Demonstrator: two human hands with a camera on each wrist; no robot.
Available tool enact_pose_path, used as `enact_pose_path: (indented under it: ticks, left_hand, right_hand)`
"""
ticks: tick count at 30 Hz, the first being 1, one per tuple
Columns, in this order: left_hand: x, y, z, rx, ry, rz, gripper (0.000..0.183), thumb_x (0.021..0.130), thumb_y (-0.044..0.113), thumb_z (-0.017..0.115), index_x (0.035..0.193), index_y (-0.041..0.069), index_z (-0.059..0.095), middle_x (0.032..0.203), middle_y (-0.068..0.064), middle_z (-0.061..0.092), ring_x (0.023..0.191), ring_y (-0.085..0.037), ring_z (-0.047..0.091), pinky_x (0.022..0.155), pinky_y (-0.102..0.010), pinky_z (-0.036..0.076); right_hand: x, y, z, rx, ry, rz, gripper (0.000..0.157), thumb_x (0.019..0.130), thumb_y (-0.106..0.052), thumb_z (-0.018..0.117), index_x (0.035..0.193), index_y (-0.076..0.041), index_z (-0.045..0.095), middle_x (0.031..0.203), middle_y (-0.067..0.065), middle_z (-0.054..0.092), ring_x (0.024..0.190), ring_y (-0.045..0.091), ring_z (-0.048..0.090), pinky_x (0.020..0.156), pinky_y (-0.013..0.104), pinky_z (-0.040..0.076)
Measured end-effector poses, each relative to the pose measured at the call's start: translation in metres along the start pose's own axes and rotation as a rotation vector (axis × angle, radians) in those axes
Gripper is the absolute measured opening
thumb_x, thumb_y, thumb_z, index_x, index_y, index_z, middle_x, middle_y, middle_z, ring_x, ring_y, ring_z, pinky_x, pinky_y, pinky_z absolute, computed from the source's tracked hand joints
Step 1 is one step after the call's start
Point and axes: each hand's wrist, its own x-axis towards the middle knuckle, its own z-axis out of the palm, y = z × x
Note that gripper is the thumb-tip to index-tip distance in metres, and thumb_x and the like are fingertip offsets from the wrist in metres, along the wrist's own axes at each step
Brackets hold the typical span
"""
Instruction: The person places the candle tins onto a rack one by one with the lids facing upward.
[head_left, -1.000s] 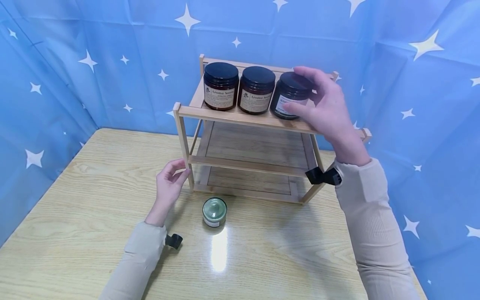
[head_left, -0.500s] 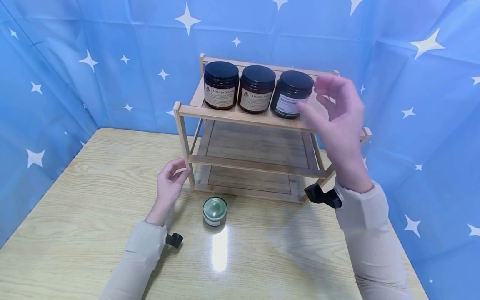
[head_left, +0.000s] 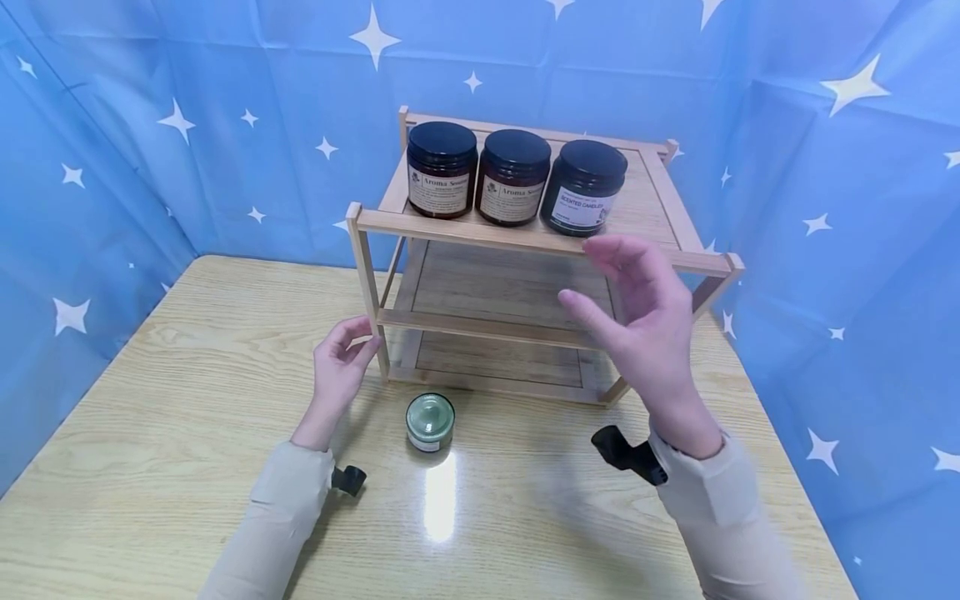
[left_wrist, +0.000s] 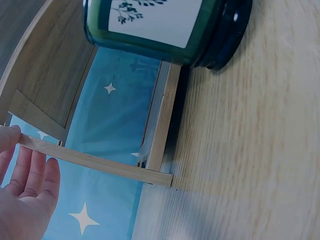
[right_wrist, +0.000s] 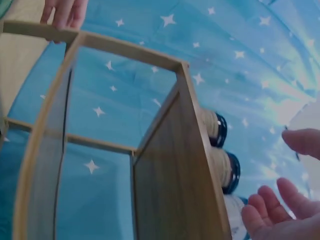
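My left hand (head_left: pixel 339 360) pinches the front left leg of a wooden shelf rack (head_left: pixel 487 327). In the left wrist view its thumb lies on one side of that leg and the fingers on the other. My right hand (head_left: pixel 648 321) holds nothing, its fingers spread a little, in front of the rack's right part. Three dark lidded candle jars stand in a row on the top shelf: a left brown jar (head_left: pixel 441 193), a middle brown jar (head_left: pixel 512 200), and a black jar (head_left: pixel 581 208) labelled "Scented Candles" above my right hand.
A green glass candle jar (head_left: pixel 430 421) stands on the wooden table (head_left: pixel 187 400) in front of the rack, right of my left hand. Two lower shelves of the rack show below the top one. A blue star-patterned cloth (head_left: pixel 262 100) hangs behind and at both sides.
My right hand has let go of the black candle jar, moved away to the right, then down in front of the rack. The jar stays on the top shelf. My left hand has not moved.
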Motion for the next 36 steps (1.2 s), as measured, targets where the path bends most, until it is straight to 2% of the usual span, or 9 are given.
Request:
enact_pose_path:
  ticks: [9,14,18,22,25,29,36]
  left_hand:
    - [0.0,0.0,0.0,-0.002,-0.003,0.0,0.026,0.079,-0.02,0.057,0.105,-0.02,0.051,0.09,0.011,0.064,0.089,-0.006,0.06,0.08,-0.02,0.054]
    - [0.0,0.0,0.0,-0.01,-0.008,0.004,0.027,0.079,-0.021,0.057,0.105,-0.021,0.05,0.091,0.011,0.064,0.089,-0.006,0.06,0.08,-0.02,0.054]
    - [0.0,0.001,0.0,-0.009,-0.008,0.002,0.027,0.08,-0.021,0.057,0.105,-0.021,0.05,0.092,0.01,0.064,0.089,-0.006,0.06,0.079,-0.019,0.054]
    - [0.0,0.0,0.0,-0.01,-0.007,-0.002,0.027,0.08,-0.021,0.057,0.106,-0.021,0.05,0.092,0.01,0.064,0.09,-0.006,0.06,0.079,-0.019,0.054]
    - [0.0,0.0,0.0,-0.005,-0.004,-0.006,0.027,0.08,-0.021,0.057,0.105,-0.021,0.05,0.092,0.01,0.064,0.09,-0.006,0.06,0.079,-0.019,0.054]
    - [0.0,0.0,0.0,0.0,-0.002,-0.01,0.026,0.08,-0.021,0.057,0.105,-0.021,0.051,0.092,0.011,0.064,0.09,-0.005,0.06,0.079,-0.019,0.054]
    - [0.0,0.001,-0.001,0.012,-0.009,-0.004,0.026,0.081,-0.019,0.057,0.106,-0.02,0.051,0.093,0.01,0.064,0.09,-0.006,0.06,0.08,-0.019,0.053]
  right_hand:
    - [-0.026,0.01,0.01,-0.032,-0.092,0.032,0.043,0.068,0.024,0.065,0.107,0.021,0.048,0.111,0.006,0.058,0.108,0.022,0.054,0.099,0.034,0.045]
    - [-0.041,0.02,0.016,-0.062,-0.13,0.05,0.044,0.066,0.025,0.066,0.106,0.019,0.049,0.111,0.003,0.057,0.107,0.018,0.055,0.098,0.034,0.046]
    - [-0.053,0.028,0.021,-0.09,-0.154,0.08,0.045,0.065,0.023,0.069,0.106,0.019,0.051,0.109,0.014,0.057,0.107,0.016,0.056,0.097,0.033,0.047]
    - [-0.064,0.036,0.027,-0.097,-0.172,0.135,0.045,0.066,0.021,0.071,0.107,0.015,0.053,0.107,0.021,0.057,0.107,0.021,0.057,0.098,0.032,0.047]
    - [-0.072,0.042,0.031,-0.11,-0.181,0.18,0.045,0.067,0.019,0.072,0.108,0.011,0.054,0.108,0.016,0.058,0.106,0.027,0.057,0.098,0.031,0.046]
    - [-0.082,0.049,0.036,-0.118,-0.2,0.234,0.044,0.068,0.015,0.073,0.108,0.009,0.055,0.109,0.01,0.059,0.107,0.028,0.057,0.098,0.031,0.046]
    - [-0.098,0.063,0.043,-0.074,-0.249,0.289,0.043,0.07,0.013,0.073,0.108,0.009,0.054,0.109,0.014,0.059,0.107,0.033,0.056,0.098,0.039,0.046]
